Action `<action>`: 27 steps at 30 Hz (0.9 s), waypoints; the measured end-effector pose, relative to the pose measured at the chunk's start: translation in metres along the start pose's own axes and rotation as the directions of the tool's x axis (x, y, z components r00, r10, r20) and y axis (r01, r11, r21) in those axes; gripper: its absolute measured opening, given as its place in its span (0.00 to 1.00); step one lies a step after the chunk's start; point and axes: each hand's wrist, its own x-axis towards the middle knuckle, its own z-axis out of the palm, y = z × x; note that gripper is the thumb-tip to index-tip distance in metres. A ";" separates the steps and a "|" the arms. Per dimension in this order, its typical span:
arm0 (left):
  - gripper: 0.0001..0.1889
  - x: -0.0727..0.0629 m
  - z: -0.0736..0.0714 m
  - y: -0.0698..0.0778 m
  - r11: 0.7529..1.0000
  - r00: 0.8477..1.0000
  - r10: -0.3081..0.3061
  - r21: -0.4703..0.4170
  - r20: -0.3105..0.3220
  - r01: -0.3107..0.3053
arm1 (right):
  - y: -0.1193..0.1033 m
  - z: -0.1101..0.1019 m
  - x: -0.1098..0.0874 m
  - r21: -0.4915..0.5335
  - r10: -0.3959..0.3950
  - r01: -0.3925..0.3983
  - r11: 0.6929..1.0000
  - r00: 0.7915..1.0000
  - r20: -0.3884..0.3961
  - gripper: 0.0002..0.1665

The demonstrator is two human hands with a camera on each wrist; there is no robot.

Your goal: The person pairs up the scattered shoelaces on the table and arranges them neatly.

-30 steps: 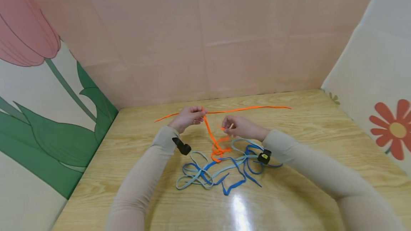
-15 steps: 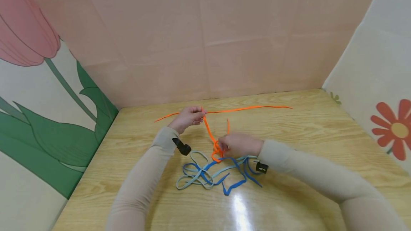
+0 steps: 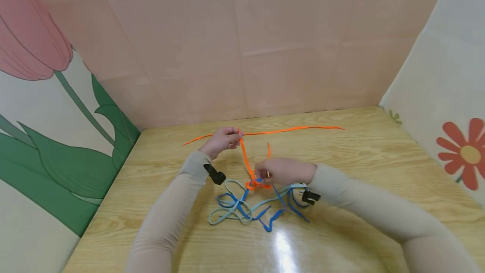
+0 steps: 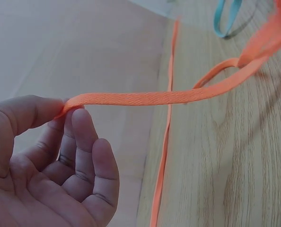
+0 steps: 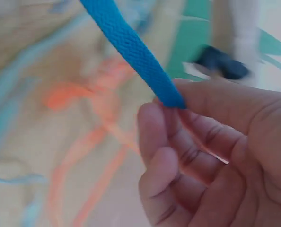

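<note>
My left hand (image 3: 223, 140) pinches an orange shoelace (image 4: 140, 98) near its tip between thumb and index finger. Held up, that lace slants down to an orange tangle (image 3: 251, 186) in the middle of the table. Just above the tangle, my right hand (image 3: 282, 171) pinches a blue shoelace (image 5: 136, 52) between thumb and fingers. In the right wrist view the orange laces behind it are blurred. A free orange end (image 3: 269, 150) sticks up behind the right hand. Whether the blue lace runs through the orange tangle cannot be told.
A second orange lace (image 3: 295, 129) lies stretched across the back of the wooden table (image 3: 360, 159). Light blue lace (image 3: 213, 223) lies in loops in front of the hands, with blue lace crossing it. A pink backdrop (image 3: 189, 75) stands behind the table.
My right hand has come down from an orange lace end to the tangle and now pinches the blue lace, lifting part of it. The orange end stands loose. The left hand keeps its place.
</note>
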 end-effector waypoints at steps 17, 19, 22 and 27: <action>0.13 -0.002 -0.001 0.003 0.999 0.999 -0.035 0.004 -0.020 0.035 | -0.037 -0.089 -0.042 0.456 -0.120 0.579 0.676 0.697 -0.707 0.05; 0.14 -0.001 -0.002 0.003 1.000 0.999 -0.030 0.005 -0.015 0.030 | -0.036 -0.093 -0.045 0.430 -0.122 0.644 0.633 0.631 -0.766 0.07; 0.15 -0.001 -0.002 0.003 1.000 1.000 -0.026 0.006 -0.010 0.026 | -0.034 -0.096 -0.049 0.427 -0.090 0.627 0.651 0.623 -0.777 0.08; 0.16 -0.002 -0.002 0.004 1.000 1.000 -0.028 0.004 -0.007 0.028 | -0.028 -0.094 -0.050 0.472 -0.037 0.419 0.776 0.777 -0.629 0.04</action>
